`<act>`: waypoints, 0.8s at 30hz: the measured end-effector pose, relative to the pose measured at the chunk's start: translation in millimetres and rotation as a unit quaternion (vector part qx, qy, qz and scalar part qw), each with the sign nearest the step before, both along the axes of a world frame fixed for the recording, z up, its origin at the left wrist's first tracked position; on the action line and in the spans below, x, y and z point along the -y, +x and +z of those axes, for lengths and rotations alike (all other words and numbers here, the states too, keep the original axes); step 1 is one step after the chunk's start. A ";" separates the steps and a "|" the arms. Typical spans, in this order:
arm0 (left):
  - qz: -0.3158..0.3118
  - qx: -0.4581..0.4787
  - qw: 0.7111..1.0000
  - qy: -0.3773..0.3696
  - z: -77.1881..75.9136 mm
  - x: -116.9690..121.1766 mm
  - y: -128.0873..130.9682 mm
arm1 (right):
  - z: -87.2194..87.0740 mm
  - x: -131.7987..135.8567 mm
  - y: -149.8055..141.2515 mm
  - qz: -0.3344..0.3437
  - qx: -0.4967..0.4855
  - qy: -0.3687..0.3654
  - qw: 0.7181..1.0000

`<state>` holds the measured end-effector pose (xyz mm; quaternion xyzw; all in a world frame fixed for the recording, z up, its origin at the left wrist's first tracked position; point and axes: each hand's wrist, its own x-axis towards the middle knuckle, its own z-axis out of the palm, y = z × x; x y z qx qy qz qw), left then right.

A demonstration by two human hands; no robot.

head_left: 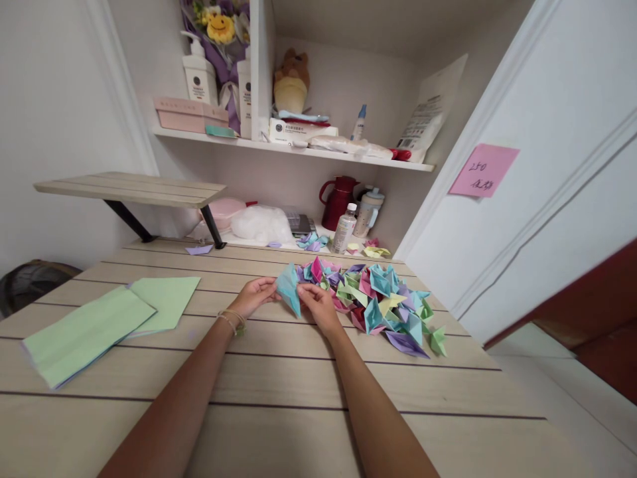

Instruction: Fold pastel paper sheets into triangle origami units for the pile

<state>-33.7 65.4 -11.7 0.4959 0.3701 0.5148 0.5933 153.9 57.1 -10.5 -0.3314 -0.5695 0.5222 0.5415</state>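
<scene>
A light blue piece of folded paper (289, 289) is held up between my two hands, above the middle of the slatted wooden table (279, 378). My left hand (256, 296) pinches its left side with thumb and fingers. On its right edge, the fingers of my right hand (319, 306) are closed. Just right of that hand lies a pile of folded paper boats (381, 279) in blue, green, pink, purple and yellow. Some of the paper's creases are too blurred to make out.
Stacked green paper sheets (94, 328) lie at the left of the table. Behind them stands a small wooden riser (132, 189) on black legs. A clear bottle (344, 229), a red jug (339, 202) and a plastic bag (262, 224) stand at the back, under a loaded shelf (229, 141).
</scene>
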 end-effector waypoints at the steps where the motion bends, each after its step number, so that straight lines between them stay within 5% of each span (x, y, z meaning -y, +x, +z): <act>1: -0.002 -0.002 1.000 0.000 0.2 0.4 0.1 | -0.9 -0.8 -0.2 0.001 -0.002 -0.001 1.000; 17: -0.063 -0.123 0.990 0.011 6.0 5.1 3.5 | -2.7 -0.9 0.1 -0.002 0.006 0.008 1.000; 24: -0.054 -0.104 0.993 0.011 9.4 6.6 6.6 | 1.1 3.3 0.0 -0.033 0.015 0.027 0.999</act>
